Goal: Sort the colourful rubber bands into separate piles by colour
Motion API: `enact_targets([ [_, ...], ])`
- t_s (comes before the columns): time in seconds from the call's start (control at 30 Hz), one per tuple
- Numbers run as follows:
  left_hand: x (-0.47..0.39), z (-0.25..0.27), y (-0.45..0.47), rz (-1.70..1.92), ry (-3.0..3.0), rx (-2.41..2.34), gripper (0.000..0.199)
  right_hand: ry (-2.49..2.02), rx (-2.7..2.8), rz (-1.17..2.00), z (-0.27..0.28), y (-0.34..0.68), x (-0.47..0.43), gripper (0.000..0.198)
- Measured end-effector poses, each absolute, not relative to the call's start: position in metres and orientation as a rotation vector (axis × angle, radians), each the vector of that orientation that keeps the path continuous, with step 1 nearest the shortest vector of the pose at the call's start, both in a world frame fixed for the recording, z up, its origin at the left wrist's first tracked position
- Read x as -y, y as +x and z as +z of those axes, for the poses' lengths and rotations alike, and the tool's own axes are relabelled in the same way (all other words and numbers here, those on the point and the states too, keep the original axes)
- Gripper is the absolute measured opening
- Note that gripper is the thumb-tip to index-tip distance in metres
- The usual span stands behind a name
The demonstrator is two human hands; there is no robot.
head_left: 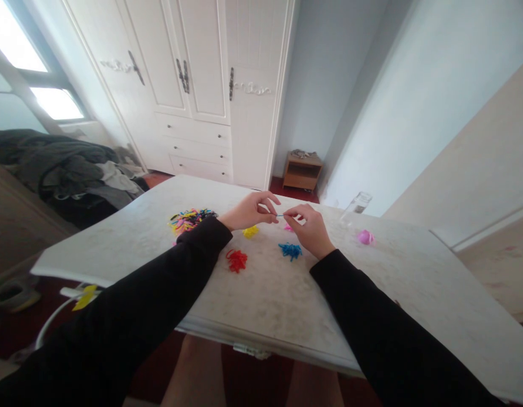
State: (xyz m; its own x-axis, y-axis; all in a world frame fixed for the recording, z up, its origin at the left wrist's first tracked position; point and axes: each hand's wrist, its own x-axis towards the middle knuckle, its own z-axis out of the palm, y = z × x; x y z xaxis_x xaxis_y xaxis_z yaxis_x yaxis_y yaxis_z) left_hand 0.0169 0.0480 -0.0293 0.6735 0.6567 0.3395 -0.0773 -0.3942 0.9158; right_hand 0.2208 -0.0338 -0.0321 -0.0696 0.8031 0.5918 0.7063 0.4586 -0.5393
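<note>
Over the far half of the table, my left hand (pixel 255 211) and my right hand (pixel 311 229) pinch the two ends of a small blue rubber band (pixel 280 215), pulled taut between their fingertips. Below my right hand lies a pile of blue rubber bands (pixel 290 251). A red pile (pixel 236 260) sits nearer to me, on the left. Under my left hand is a yellow pile (pixel 251 231), and a pink pile (pixel 288 227) is partly hidden by my right hand. Beside my left wrist, a larger mixed-colour heap (pixel 189 219) is partly covered by the sleeve.
A clear glass bottle or jar (pixel 357 207) is at the table's far right, with a pink-purple bundle (pixel 365 237) near it. The pale table (pixel 261 308) has its front edge close to my legs. A white wardrobe (pixel 206 62) and a small wooden cabinet (pixel 303 171) stand beyond.
</note>
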Motion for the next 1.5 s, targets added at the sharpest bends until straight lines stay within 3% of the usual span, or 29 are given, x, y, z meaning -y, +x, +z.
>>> enact_targets([
  [0.2,-0.049,-0.030,0.016,0.835,1.840,-0.497,0.038,-1.188,1.789,0.140,-0.026,0.222,0.040,0.011],
  [0.63,-0.053,-0.033,0.014,0.919,1.898,-0.599,0.031,-1.335,2.202,0.802,-0.006,0.255,0.050,0.009],
  [0.93,-0.052,-0.031,0.014,0.912,1.916,-0.614,0.030,-1.341,2.240,0.901,-0.004,0.256,0.053,0.007],
  [1.23,-0.050,-0.030,0.014,0.906,1.934,-0.638,0.026,-1.351,2.190,0.567,-0.010,0.252,0.051,0.019],
  [1.5,-0.055,-0.036,0.014,0.856,2.023,-0.649,0.025,-1.368,2.153,0.319,-0.012,0.245,0.051,0.015],
])
